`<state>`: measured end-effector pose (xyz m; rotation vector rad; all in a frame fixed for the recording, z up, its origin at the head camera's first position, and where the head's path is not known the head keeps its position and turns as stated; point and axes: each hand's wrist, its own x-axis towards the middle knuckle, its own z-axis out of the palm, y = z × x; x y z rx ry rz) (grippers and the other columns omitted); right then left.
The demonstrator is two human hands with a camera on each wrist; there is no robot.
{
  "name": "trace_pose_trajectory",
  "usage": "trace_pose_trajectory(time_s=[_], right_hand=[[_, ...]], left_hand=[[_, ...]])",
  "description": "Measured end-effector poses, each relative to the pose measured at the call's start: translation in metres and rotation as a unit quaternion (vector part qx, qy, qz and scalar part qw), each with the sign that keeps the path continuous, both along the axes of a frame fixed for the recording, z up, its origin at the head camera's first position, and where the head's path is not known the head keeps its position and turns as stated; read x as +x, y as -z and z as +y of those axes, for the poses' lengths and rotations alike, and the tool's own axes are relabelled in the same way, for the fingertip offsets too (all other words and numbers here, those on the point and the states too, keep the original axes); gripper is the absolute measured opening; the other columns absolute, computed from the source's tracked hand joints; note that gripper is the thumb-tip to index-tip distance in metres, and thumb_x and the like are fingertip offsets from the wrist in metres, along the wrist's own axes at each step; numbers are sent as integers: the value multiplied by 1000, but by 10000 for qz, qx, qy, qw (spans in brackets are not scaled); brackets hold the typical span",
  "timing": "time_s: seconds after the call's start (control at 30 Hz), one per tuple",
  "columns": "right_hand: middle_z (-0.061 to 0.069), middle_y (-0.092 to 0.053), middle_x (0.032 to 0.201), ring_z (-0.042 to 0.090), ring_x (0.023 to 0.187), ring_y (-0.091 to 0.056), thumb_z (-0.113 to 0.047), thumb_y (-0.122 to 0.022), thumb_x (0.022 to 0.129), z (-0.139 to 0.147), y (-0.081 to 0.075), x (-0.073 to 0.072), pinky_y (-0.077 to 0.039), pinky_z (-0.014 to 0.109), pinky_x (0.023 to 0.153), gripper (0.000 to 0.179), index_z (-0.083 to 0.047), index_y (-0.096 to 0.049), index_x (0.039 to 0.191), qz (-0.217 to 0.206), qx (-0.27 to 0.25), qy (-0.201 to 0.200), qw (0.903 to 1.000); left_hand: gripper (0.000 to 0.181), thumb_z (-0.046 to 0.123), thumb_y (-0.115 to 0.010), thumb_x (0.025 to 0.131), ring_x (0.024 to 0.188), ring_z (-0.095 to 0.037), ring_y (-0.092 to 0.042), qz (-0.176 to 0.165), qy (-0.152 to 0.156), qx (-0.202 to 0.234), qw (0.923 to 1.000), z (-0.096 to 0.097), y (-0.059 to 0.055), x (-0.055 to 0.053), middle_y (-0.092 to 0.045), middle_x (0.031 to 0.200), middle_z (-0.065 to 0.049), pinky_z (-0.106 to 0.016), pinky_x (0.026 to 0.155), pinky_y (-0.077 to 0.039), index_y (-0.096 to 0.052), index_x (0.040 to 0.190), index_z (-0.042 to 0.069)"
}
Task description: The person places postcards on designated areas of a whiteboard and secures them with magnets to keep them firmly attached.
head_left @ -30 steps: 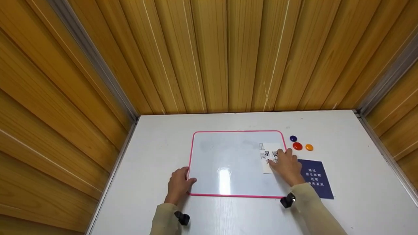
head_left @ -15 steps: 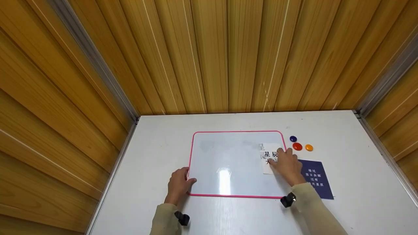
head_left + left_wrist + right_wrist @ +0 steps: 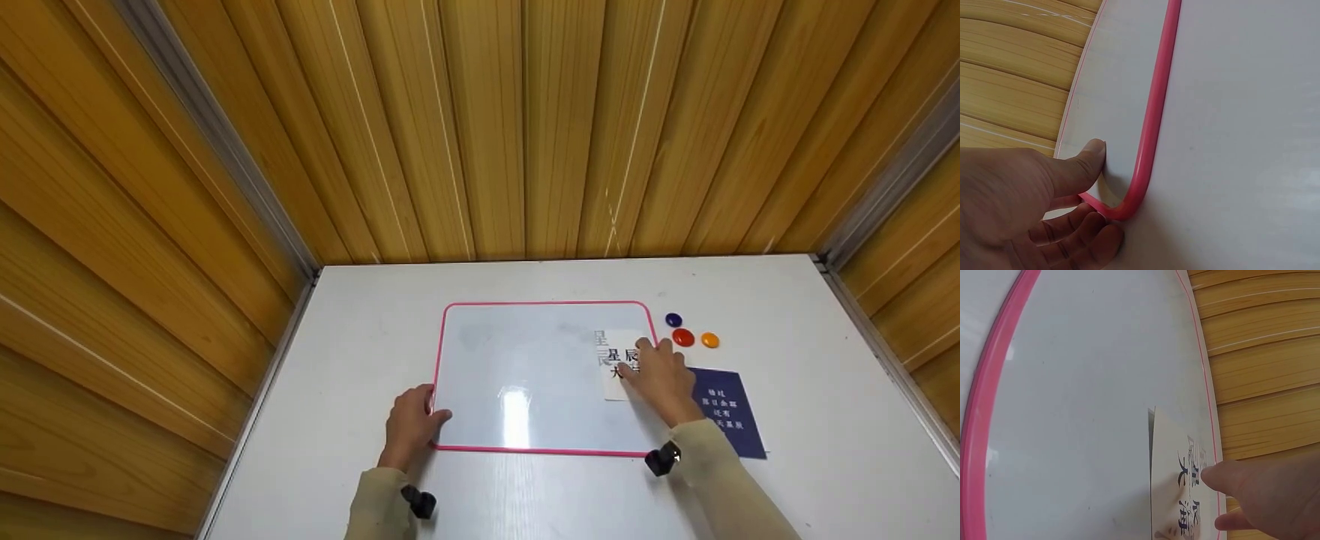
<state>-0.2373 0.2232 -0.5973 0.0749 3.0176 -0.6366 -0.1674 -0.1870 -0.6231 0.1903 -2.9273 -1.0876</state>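
A whiteboard (image 3: pixel 517 360) with a pink rim lies flat on the table. My left hand (image 3: pixel 411 424) grips its near left corner; in the left wrist view the thumb (image 3: pixel 1092 157) lies over the face and the fingers curl at the pink rim. On the board's right part lies a white card (image 3: pixel 616 386) with dark Chinese characters. My right hand (image 3: pixel 661 381) rests over the card's right side, thumb and fingers spread, covering part of the print. In the right wrist view, one edge of the card (image 3: pixel 1165 495) stands slightly off the board.
Right of the board are a dark blue magnet-like disc (image 3: pixel 673 319), a red one (image 3: pixel 682 337) and an orange one (image 3: pixel 709 340). A navy card (image 3: pixel 739 405) with white characters lies partly behind the right wrist. Wood-patterned walls (image 3: pixel 562 150) bound the white table (image 3: pixel 375 315).
My right thumb has shifted very slightly to the right across the white card, showing more of its lower characters. The left hand and the whiteboard have stayed in place.
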Motion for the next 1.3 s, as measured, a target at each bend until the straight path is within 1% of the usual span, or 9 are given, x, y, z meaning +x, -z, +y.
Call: trace_pose_trajectory(time_s=[0.2,0.33,0.47,0.7,0.9,1.07,1.2,1.3], right_hand=[[32,-50,123,49,106,-54,-31,-74,95,2,-2,0,-49,62,77,63,5,-51,142,116,-23,-12,9999],[32,-50,124,51,109,-53,-30,-75,95,2,-4,-1,-49,62,78,64,4,-50,143,110,-69,11,9999],[32,-51,125,51,111,-52,-30,-75,94,3,-5,-1,-50,62,79,65,3,-50,145,147,-125,32,9998],[31,-51,124,49,109,-53,-29,-73,96,7,-4,-3,-51,60,80,61,0,-51,144,170,-115,35,9998],[32,-51,127,49,111,-50,-29,-72,96,12,-3,-4,-51,63,83,59,-1,-52,144,207,-113,14,9997],[31,-50,127,48,109,-48,-29,-72,96,17,-3,-5,-50,62,83,59,-1,-52,144,268,-108,19,9996],[31,-49,130,48,113,-46,-29,-71,97,22,-2,-6,-48,63,85,57,-2,-52,144,359,-98,5,9993],[32,-48,134,49,115,-46,-28,-70,98,28,-1,-6,-47,65,87,57,-1,-51,145,464,-95,-23,9989]], left_hand=[[44,15,-85,84,73,-19,-49,84,51,-56,9999,1,-4,0,-56,79,-3,-36,64,-43,-69,122,2],[47,15,-85,84,74,-18,-50,66,60,-52,9999,0,-4,-1,-57,81,-3,-36,65,-43,-68,125,1],[45,16,-85,85,74,-19,-51,9,39,45,10000,0,-4,-1,-57,80,-1,-36,67,-45,-68,124,2],[46,16,-85,85,76,-20,-52,7,19,119,9999,0,-4,0,-58,82,-2,-37,68,-47,-67,125,1],[46,16,-85,85,76,-19,-53,3,-25,164,9999,1,-3,0,-58,82,-1,-37,69,-47,-68,125,2],[44,17,-85,85,75,-19,-51,80,50,59,9999,0,-3,1,-56,80,-1,-36,66,-44,-69,123,3],[42,17,-85,85,74,-19,-49,144,111,-15,9998,-1,-3,1,-55,79,-2,-36,64,-42,-69,120,3],[45,17,-85,85,75,-19,-49,162,115,-30,9998,-1,-1,1,-56,81,-4,-36,65,-43,-68,123,2]])
